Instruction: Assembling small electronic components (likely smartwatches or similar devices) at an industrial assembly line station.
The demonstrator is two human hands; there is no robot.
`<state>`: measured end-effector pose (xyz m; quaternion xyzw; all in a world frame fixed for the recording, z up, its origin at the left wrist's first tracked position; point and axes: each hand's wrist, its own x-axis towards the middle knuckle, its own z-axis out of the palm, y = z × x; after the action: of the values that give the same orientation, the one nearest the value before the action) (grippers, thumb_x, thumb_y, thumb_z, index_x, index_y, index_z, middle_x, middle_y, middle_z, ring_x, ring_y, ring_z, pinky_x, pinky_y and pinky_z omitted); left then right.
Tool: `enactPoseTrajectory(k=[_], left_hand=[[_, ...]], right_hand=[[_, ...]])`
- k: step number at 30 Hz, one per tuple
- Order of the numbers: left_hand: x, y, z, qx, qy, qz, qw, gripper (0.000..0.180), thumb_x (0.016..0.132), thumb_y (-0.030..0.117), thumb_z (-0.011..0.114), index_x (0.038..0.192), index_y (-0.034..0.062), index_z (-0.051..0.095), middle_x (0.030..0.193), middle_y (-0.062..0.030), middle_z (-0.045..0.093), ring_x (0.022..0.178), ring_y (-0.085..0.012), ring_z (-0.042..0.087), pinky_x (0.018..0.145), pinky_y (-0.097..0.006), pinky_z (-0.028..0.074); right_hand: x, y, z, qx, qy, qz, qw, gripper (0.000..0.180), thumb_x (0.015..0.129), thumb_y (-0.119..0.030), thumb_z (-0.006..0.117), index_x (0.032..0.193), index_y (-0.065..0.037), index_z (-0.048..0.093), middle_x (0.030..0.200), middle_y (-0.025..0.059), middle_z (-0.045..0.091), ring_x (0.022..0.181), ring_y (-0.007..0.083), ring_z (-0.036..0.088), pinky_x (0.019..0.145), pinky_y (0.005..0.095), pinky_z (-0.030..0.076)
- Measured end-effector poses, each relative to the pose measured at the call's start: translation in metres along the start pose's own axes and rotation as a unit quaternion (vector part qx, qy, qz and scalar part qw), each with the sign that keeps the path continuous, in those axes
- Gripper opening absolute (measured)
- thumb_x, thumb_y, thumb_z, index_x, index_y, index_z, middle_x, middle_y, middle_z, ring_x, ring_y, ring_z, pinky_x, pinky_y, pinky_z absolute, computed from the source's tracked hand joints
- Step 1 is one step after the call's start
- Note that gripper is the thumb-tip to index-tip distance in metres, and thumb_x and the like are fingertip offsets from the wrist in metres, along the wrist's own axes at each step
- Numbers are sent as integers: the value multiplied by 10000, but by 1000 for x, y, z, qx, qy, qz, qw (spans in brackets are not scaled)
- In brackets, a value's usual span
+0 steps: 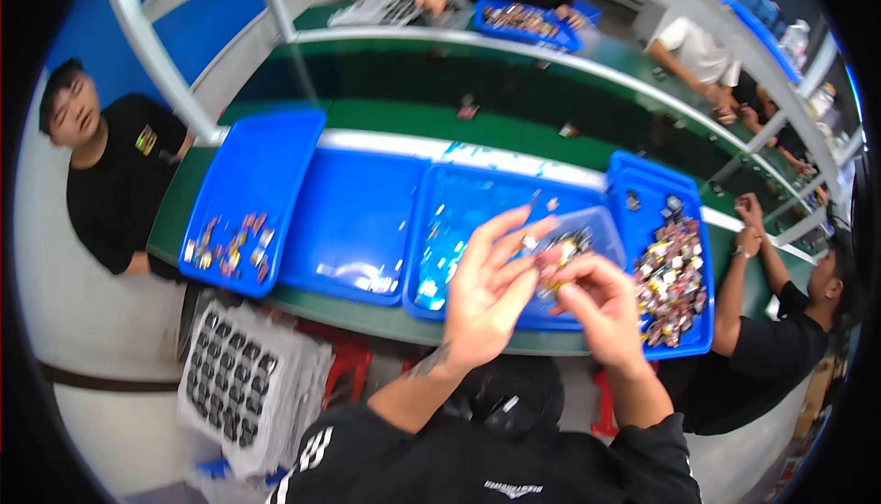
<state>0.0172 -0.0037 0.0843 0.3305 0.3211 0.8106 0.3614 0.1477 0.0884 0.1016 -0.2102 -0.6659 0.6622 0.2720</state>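
My left hand point(491, 298) and my right hand point(601, 307) meet over the blue trays, just in front of a clear plastic tub point(601, 233) with small metallic parts in it. Between their fingertips is a small reddish-and-yellow component point(548, 273), partly covered by the fingers and blurred. The right thumb and forefinger pinch it; the left thumb and fingers steady it from the other side. Under the tub lies a blue tray point(431, 275) with a shiny film-like surface. At the right, a blue tray point(709, 321) holds a heap of similar components point(674, 270).
A blue tray point(266, 151) with several components overlaps another blue tray point(353, 210) at left. A green conveyor belt point(395, 114) runs behind, under a white frame. Stacked moulded trays point(229, 376) stand lower left. People are at left point(115, 174), right point(771, 339) and across the belt.
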Motion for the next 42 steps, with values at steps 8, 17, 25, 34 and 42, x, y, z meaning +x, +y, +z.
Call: enactPoseTrajectory(k=[8,17,25,34,42], left_hand=[[-31,-20,-34,224,140,51,963,351,918,5,542,1253,-19,442,1163,-194,588,928,-228,664,812,-321,539],[-34,-30,-49,255,111,102,955,342,934,45,510,1261,-25,439,1099,-197,601,837,-216,661,733,-307,539],[-45,-49,-68,325,166,199,910,306,941,70,491,1224,-41,458,1014,-174,606,818,-221,635,697,-304,535],[-66,-71,-85,408,143,237,870,299,924,72,499,1207,-22,473,1063,-151,559,879,-208,592,676,-283,528],[-64,-75,-87,417,144,233,867,311,897,51,510,1198,-24,477,1080,-142,534,912,-208,585,667,-278,534]], right_hand=[[64,-115,-57,-239,247,-466,815,53,865,25,598,889,-15,625,916,74,590,741,92,582,567,217,472],[191,-230,-213,-417,291,-367,778,319,883,-168,652,1181,-54,637,1049,114,666,979,185,637,858,293,495],[131,-99,-275,-553,248,-193,772,158,806,-149,639,845,0,677,792,123,671,694,181,646,646,320,501],[40,26,-256,-642,0,-31,766,314,702,-169,778,982,-51,698,956,133,658,912,317,628,852,372,506],[20,17,-258,-420,134,-64,895,169,790,-119,713,804,0,594,773,71,634,756,197,629,716,322,501]])
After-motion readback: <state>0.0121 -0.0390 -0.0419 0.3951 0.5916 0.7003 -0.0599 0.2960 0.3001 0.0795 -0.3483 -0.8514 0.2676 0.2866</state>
